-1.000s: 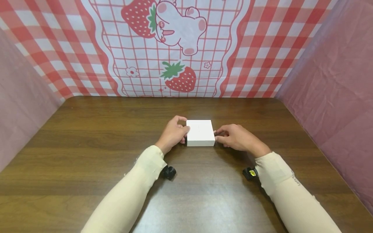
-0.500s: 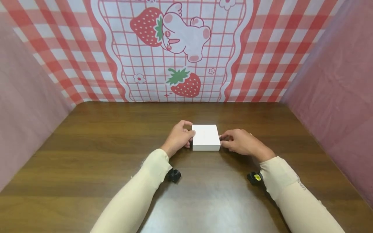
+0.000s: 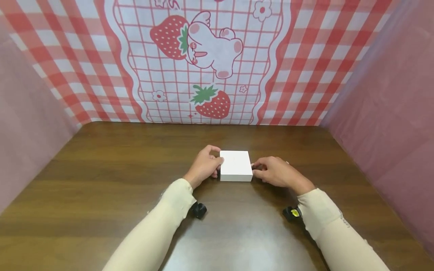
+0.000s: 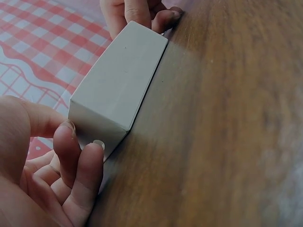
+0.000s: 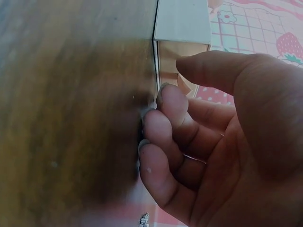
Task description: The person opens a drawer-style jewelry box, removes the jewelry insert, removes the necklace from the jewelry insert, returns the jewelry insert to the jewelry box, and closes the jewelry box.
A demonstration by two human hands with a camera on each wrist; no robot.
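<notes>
A small flat white box (image 3: 236,164) lies on the wooden table in the head view. My left hand (image 3: 205,164) holds its left end, the thumb over the top edge and curled fingers against the side. Those fingertips meet the end face in the left wrist view, where the box (image 4: 118,78) shows a plain long side. At the opposite end is my right hand (image 3: 278,172), its fingers bent. The right wrist view shows a tan recess (image 5: 173,51) in that end, beside the thumb tip. The index fingertip is hidden there, so I cannot tell whether it pinches anything.
The brown wooden table (image 3: 118,188) extends around both hands. At its far edge hangs a red-and-white checked cloth (image 3: 305,75) with strawberry prints. Pink fabric (image 3: 383,124) lines both sides. Black wrist cameras (image 3: 199,210) sit beneath the cream sleeves (image 3: 152,229).
The head view has shifted slightly, so everything appears lower in it. Both hands keep the same places at the two ends of the white box.
</notes>
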